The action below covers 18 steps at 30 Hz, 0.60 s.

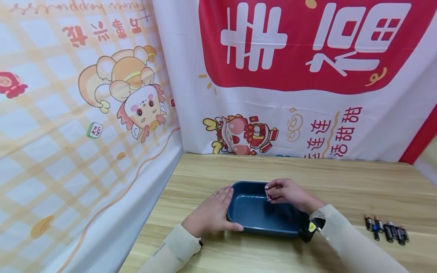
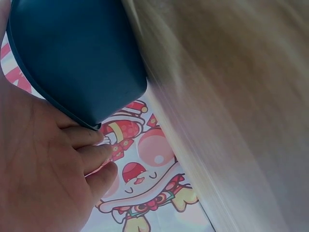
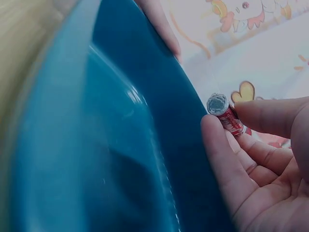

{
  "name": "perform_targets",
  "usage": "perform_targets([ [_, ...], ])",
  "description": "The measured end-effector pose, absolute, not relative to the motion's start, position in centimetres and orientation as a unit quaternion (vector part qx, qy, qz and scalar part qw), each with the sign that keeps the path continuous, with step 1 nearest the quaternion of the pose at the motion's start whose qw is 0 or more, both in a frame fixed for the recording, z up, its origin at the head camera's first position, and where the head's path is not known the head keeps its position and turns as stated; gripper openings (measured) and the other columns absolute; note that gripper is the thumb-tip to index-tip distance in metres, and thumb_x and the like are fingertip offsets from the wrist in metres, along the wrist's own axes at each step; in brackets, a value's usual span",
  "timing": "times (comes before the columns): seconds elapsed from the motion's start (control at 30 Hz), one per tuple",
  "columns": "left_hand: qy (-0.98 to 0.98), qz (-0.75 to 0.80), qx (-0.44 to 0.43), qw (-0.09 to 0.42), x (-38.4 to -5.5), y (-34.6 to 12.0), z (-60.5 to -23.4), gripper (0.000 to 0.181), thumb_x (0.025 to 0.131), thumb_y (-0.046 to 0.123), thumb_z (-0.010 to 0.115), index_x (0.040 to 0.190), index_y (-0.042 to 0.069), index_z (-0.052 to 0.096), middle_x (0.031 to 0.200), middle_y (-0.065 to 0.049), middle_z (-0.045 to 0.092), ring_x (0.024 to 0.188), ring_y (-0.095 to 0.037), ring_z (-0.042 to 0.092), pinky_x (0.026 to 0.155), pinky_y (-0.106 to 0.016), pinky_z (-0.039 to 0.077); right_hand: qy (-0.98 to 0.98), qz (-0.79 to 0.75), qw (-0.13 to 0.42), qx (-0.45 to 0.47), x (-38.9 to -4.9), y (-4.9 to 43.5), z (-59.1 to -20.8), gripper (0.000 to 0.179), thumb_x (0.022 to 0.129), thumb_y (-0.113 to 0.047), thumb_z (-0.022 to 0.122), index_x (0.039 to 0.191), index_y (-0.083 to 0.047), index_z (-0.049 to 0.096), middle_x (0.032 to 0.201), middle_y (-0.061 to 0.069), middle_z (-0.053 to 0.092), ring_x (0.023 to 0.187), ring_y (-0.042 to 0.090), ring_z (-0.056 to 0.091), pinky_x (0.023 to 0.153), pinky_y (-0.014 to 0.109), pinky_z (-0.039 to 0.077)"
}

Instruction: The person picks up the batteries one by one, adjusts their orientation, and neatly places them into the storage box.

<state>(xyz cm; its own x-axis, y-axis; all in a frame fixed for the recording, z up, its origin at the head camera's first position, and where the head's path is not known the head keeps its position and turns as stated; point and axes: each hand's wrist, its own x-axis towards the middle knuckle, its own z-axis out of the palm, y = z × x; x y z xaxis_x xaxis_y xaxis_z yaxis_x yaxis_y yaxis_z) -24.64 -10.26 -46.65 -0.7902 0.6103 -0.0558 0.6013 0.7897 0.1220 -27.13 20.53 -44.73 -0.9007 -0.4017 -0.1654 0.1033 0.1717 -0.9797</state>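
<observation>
A dark blue rectangular tray (image 1: 256,210) with rounded corners lies on the table; its visible floor bears nothing. My left hand (image 1: 213,212) grips the tray's left end, thumb along the near rim and fingers at the far left corner. In the left wrist view, the fingers of that hand (image 2: 53,154) bend against the rim. Over the tray's far side, my right hand (image 1: 288,193) pinches a small red cylinder (image 3: 231,122) between thumb and fingers. One end of it is silver and looks crumpled; its exact kind is unclear.
Several batteries (image 1: 389,229) lie loosely grouped on the wooden table (image 1: 348,182) to the right. A printed cloth (image 1: 191,94) hangs behind the table, and a checked cloth (image 1: 85,163) borders its left side. A black device (image 1: 308,229) sits at the right wrist, by the tray's near right corner.
</observation>
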Motion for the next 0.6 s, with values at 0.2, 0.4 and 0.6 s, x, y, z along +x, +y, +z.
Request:
perform_targets([
  [0.2,0.943,0.047,0.325,0.046,-24.7,-10.3,-46.7,0.125,0.069,0.096,0.03,0.157,0.008,0.012,0.162,-0.005,0.009,0.147,-0.021,0.007,0.116,-0.042,0.014,0.745,-0.624,0.21,-0.106,-27.1,18.2,-45.0,0.032,0.099,-0.012,0.058,0.122,0.01,0.054,0.11,0.028,0.061,0.092,0.027,0.063,0.083,0.042,0.056],
  [0.4,0.941,0.044,0.334,0.041,-24.8,-10.3,-46.8,0.125,0.069,0.096,0.029,0.157,0.008,0.011,0.162,-0.006,0.009,0.147,-0.021,0.006,0.116,-0.041,0.014,0.755,-0.612,0.214,-0.102,-27.4,16.1,-45.5,0.031,0.097,-0.013,0.061,0.12,0.007,0.056,0.104,0.021,0.065,0.089,0.026,0.065,0.08,0.041,0.057],
  [0.6,0.938,0.04,0.344,0.028,-24.8,-10.3,-46.6,0.126,0.07,0.095,0.028,0.156,0.004,0.014,0.162,-0.01,0.011,0.147,-0.022,0.009,0.116,-0.04,0.014,0.759,-0.611,0.206,-0.097,-27.9,14.7,-45.9,0.03,0.096,-0.011,0.062,0.119,0.009,0.056,0.102,0.021,0.066,0.087,0.025,0.066,0.077,0.04,0.057],
])
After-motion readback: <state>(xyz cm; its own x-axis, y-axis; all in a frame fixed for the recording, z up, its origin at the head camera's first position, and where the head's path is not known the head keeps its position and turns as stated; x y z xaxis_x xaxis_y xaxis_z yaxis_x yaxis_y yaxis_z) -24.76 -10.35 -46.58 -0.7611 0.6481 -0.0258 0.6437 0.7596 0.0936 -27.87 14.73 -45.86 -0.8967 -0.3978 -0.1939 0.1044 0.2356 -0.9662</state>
